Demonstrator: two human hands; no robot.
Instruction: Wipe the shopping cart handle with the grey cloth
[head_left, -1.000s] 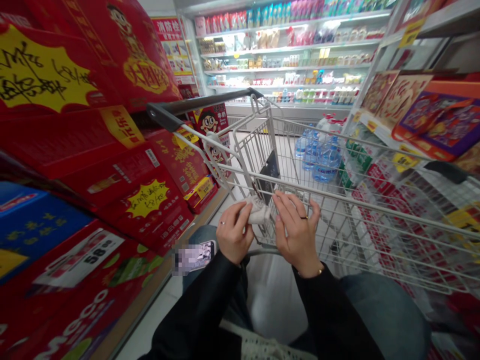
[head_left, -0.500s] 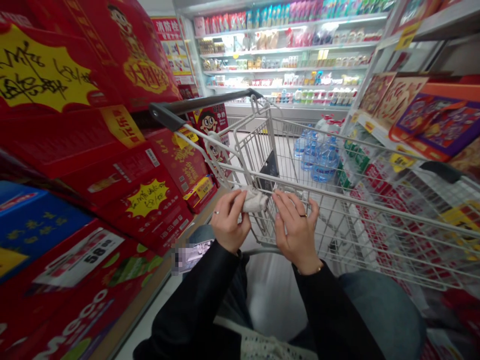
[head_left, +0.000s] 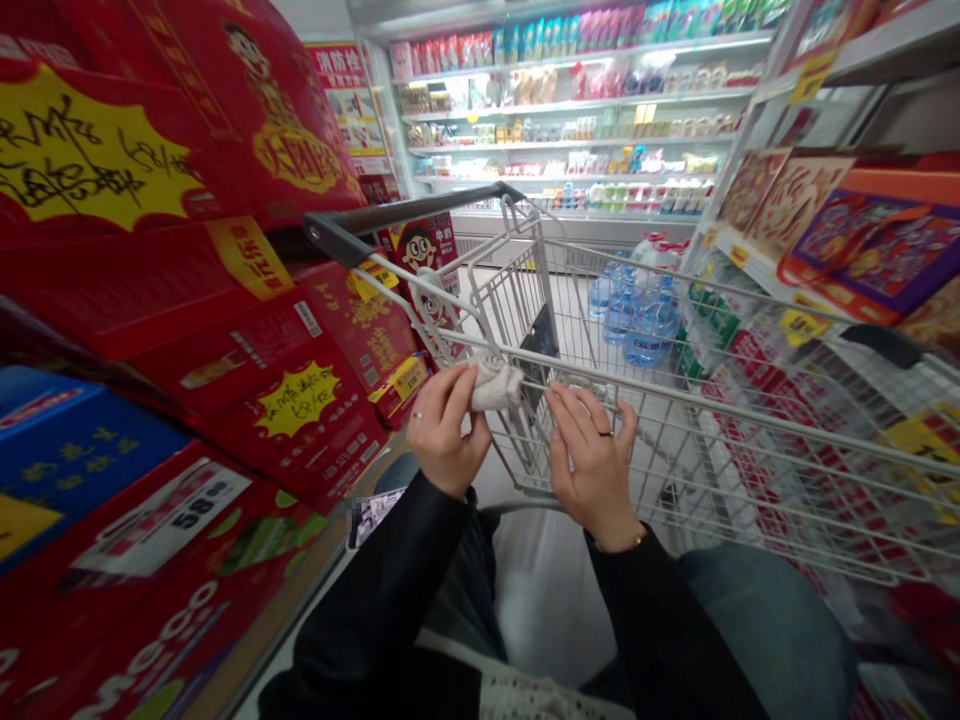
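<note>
Two bare hands work at the top rail of a wire shopping cart (head_left: 697, 410) in the head view, with bottled water (head_left: 645, 325) lying deep in the basket and red gift boxes (head_left: 225, 300) stacked along the left. The left hand (head_left: 446, 430) is closed on a crumpled whitish cloth (head_left: 495, 387), which sits just right of its fingertips at the rail, its long axis running roughly along the bar. The right hand (head_left: 592, 465) lies open on the rail, apart from the cloth, which is clearly nearer the left hand.
</note>
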